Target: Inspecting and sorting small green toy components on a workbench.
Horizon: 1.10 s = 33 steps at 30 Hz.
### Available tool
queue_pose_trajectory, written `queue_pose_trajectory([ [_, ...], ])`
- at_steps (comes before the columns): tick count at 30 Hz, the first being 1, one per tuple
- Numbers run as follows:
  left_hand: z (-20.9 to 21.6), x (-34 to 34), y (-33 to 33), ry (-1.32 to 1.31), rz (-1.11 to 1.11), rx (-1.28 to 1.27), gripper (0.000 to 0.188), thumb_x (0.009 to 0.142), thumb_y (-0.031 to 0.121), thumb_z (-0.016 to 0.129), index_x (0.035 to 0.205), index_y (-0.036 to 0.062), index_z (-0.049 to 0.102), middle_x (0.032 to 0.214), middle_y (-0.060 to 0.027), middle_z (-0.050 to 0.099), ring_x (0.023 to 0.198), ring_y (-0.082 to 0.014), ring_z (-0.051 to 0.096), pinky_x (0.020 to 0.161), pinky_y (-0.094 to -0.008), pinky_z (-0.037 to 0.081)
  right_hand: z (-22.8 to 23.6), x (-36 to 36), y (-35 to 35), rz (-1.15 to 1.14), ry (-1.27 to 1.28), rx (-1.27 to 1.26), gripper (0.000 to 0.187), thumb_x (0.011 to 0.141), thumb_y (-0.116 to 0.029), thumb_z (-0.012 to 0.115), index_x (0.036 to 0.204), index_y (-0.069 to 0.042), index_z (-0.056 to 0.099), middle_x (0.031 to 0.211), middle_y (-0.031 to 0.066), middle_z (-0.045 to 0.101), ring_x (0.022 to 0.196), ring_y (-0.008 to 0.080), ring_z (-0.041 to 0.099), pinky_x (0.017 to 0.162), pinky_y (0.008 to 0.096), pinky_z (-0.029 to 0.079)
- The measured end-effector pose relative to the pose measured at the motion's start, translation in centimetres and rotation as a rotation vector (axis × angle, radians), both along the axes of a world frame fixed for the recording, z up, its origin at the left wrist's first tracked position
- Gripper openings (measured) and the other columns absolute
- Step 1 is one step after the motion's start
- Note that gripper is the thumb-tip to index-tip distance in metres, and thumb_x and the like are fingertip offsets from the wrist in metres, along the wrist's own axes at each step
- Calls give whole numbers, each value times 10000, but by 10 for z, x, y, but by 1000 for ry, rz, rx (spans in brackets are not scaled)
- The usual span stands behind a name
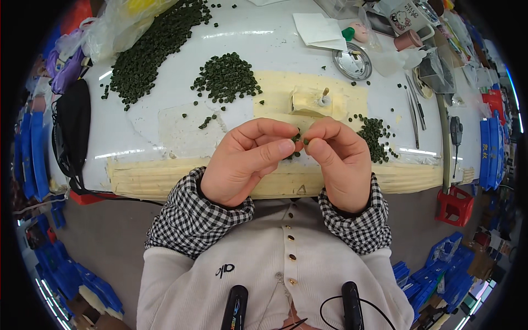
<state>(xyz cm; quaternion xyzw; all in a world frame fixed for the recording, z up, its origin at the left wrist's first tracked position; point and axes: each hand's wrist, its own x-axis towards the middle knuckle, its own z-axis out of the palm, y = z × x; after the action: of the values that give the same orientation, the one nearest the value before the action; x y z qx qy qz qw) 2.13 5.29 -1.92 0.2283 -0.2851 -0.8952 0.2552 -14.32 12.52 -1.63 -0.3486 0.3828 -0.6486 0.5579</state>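
Note:
My left hand (239, 159) and my right hand (344, 162) meet above the near part of the table, fingertips almost touching. Between the right thumb and forefinger is a small dark green piece (306, 141). The left thumb and forefinger also close on a small green piece (297, 135), partly hidden by the fingers. A few more such pieces show just beneath the fingertips. Beyond the hands, a tape-covered block (302, 103) with a short upright peg (325, 92) stands on yellowish tape. A small heap of green pieces (374, 137) lies right of my right hand.
Farther left are a middle heap of green pieces (228, 77) and a large heap (151, 60) beside a plastic bag (118, 36). Tweezers (412, 118), a round metal dish (352, 61), white paper (319, 30) and a mug (410, 19) sit at right. A taped edge (148, 179) borders the table.

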Motion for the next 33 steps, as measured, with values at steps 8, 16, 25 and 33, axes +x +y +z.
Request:
queue_pose_trajectory([
  [8, 0, -8, 7, -63, 156, -219, 187, 825, -17, 637, 1010, -5, 620, 918, -79, 671, 802, -101, 619, 712, -194, 480, -4, 3, 1, -12, -103, 126, 126, 888, -63, 588, 995, 3, 601, 909, 38, 637, 866, 98, 573, 801, 234, 442],
  [16, 1, -6, 6, -274, 207, -535, 151, 778, -31, 684, 925, -6, 663, 785, -17, 643, 661, -25, 504, 596, -164, 400, -4, 8, 1, -60, -75, 87, 134, 880, -66, 606, 992, 7, 600, 932, 40, 631, 853, 86, 560, 789, 229, 444],
  [25, 3, -4, 5, -356, 195, -604, 152, 775, -30, 685, 923, 1, 667, 761, 6, 607, 635, -26, 436, 570, -172, 347, -7, 6, 2, -105, 120, 10, 110, 877, -53, 609, 958, 21, 607, 923, 32, 598, 848, 80, 542, 782, 220, 432],
  [33, -1, -7, 4, -329, 232, -574, 148, 769, 30, 718, 914, 18, 697, 635, 80, 563, 537, 21, 338, 479, -146, 258, -5, 5, 1, -103, 212, -11, 92, 879, -30, 593, 951, 26, 601, 935, 33, 577, 853, 76, 537, 780, 219, 430],
])
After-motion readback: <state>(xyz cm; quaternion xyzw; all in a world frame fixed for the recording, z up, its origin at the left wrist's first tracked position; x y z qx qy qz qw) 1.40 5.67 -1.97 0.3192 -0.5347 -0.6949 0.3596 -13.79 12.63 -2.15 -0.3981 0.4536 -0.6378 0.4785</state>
